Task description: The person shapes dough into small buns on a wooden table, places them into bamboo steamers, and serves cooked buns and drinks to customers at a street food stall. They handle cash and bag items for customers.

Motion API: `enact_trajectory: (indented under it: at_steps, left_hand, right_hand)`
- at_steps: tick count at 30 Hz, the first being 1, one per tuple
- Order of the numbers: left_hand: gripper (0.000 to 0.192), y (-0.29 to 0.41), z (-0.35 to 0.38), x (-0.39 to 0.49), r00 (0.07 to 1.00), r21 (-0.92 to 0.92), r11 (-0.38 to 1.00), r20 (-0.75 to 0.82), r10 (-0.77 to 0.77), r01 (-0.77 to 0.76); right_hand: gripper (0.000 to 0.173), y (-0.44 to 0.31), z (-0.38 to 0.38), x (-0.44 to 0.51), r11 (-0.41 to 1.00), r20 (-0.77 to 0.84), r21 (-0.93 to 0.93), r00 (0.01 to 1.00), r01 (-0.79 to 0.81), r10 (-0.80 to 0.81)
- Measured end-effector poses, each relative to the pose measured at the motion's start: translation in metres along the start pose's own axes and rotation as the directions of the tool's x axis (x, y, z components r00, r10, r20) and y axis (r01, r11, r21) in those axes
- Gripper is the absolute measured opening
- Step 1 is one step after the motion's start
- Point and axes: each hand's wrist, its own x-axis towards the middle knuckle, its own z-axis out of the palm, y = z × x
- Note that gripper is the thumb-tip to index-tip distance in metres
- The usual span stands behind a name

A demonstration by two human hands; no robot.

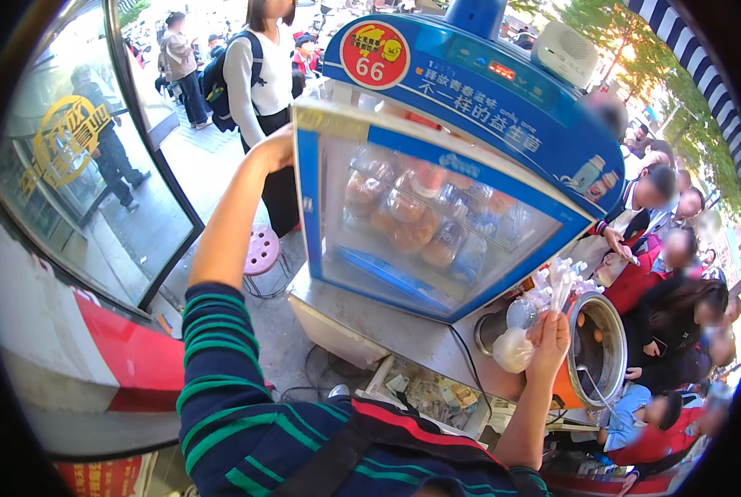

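My left hand (276, 150) grips the left edge of the glass door (435, 217) on a blue heated display cabinet (457, 81). The door appears ajar. Packaged drinks and bagged food (407, 211) show blurred through its pane. To the right, my right hand (552, 338) is closed around the gathered white plastic (558, 282) of what looks like a bag. A translucent bag with a round pale item (512, 350) hangs beside my fingers; whether it is the same bag, I cannot tell. Just right of this hand stands a round metal-rimmed pot (619, 341) holding eggs and a ladle.
An open drawer (429, 394) of banknotes sits below the metal counter (351, 304). A black cord (470, 357) hangs over the counter edge. A pink stool (261, 250) stands left, near a person with a backpack (246, 81). Several people crowd the right side beyond the pot.
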Motion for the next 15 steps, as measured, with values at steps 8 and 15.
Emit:
enact_trajectory:
  at_steps: [8,15]
  left_hand:
    - [0.082,-0.005,0.118,0.064,0.699,0.711,0.543,-0.101,0.708,-0.447]
    - [0.067,0.007,0.150,0.081,0.793,0.361,0.882,-0.419,0.442,-0.302]
  right_hand:
    - [0.017,-0.039,0.089,0.027,0.922,0.046,-0.034,0.922,0.386,-0.384]
    - [0.015,-0.037,0.111,0.010,0.917,0.113,-0.060,0.916,0.394,-0.386]
